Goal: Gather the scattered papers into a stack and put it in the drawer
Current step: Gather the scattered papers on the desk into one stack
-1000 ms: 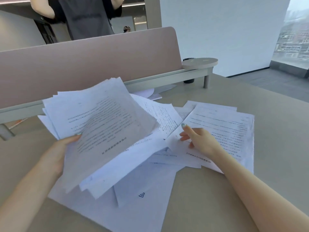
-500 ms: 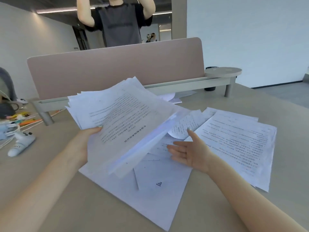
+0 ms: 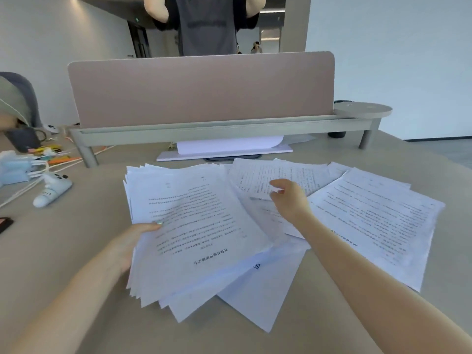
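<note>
My left hand [image 3: 132, 241] grips the left edge of a thick, uneven stack of printed papers [image 3: 194, 226], thumb on top, held low over the desk. More loose sheets lie spread to the right [image 3: 378, 221] and at the back [image 3: 281, 175], and some poke out under the stack [image 3: 260, 297]. My right hand [image 3: 288, 200] hovers over the middle sheets with its fingers curled near a sheet's edge; whether it pinches the paper is unclear. No drawer is in view.
A pink divider panel [image 3: 201, 90] on a grey rail crosses the back of the beige desk [image 3: 63, 251]. A white pad [image 3: 224, 149] lies under the rail. Cables and a white device [image 3: 51, 192] sit at the left. A person stands behind the divider.
The stack in my left hand has come down and flattened toward the desk. My right hand has moved up and away from me onto the middle sheets. The view has shifted to the left.
</note>
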The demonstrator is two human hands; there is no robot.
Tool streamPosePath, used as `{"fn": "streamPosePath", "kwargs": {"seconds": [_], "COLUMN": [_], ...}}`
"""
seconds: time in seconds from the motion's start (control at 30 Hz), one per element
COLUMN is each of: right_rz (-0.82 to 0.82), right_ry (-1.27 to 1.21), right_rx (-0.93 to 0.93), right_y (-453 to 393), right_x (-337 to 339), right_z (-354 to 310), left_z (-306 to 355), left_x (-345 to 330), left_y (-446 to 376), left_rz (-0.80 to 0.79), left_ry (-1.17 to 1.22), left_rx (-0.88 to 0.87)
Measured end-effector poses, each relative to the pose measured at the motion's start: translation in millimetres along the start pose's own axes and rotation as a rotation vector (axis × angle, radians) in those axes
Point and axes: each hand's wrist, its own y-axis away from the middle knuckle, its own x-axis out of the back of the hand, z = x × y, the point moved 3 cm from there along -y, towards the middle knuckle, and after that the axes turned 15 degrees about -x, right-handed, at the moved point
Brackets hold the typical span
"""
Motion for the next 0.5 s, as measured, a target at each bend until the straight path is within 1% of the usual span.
{"fn": "streamPosePath", "kwargs": {"seconds": [0.03, 0.07, 0.1, 0.13, 0.2, 0.27, 0.3, 0.4, 0.47, 0.5], "right_rz": [0.094, 0.123, 0.115, 0.072, -0.013, -0.024, 0.004, 0.152, 0.215, 0.241], "right_ry": [0.263, 0.451, 0.6, 0.712, 0.819, 0.849, 0.881, 0.998, 1.079, 1.08], "right_rx": [0.096, 0.146, 0.168, 0.161, 0.122, 0.106, 0.108, 0.182, 0.211, 0.201], "right_y": [-4.7, -8.3, -14.5, -19.9, -31.1, -36.5, -37.3, -35.1, -36.1, -38.1], "right_x": [2.7, 4.9, 4.6, 3.2, 0.1, 1.4, 2.4, -1.1, -9.9, -13.4], "right_z": [1.0, 2.6, 6.2, 9.8, 15.3, 14.6, 12.0, -2.1, -6.8, -8.2], "left_z": [-4.1, -7.4, -11.7, -15.7, -19.7, -20.6, -22.0, -21.2, -21.4, -21.8], "left_x": [2.1, 2.5, 3.3, 2.6, -1.0, -2.9, -3.3, -2.8, -0.4, 1.0], "left_y": [-1.3, -1.7, -2.9, -6.2, -9.8, -14.0, -15.8, -18.2, -21.4, -24.0], "left_rz": [0.004, 0.007, 0.005, 0.008, 0.004, -0.002, -0.007, -0.042, -0.069, -0.073], "left_ry": [-0.024, -0.039, -0.045, -0.059, -0.066, -0.046, -0.027, 0.0, 0.001, 0.01], "left_rx": [0.001, 0.001, 0.001, -0.007, -0.03, -0.058, -0.067, -0.105, -0.118, -0.117]}}
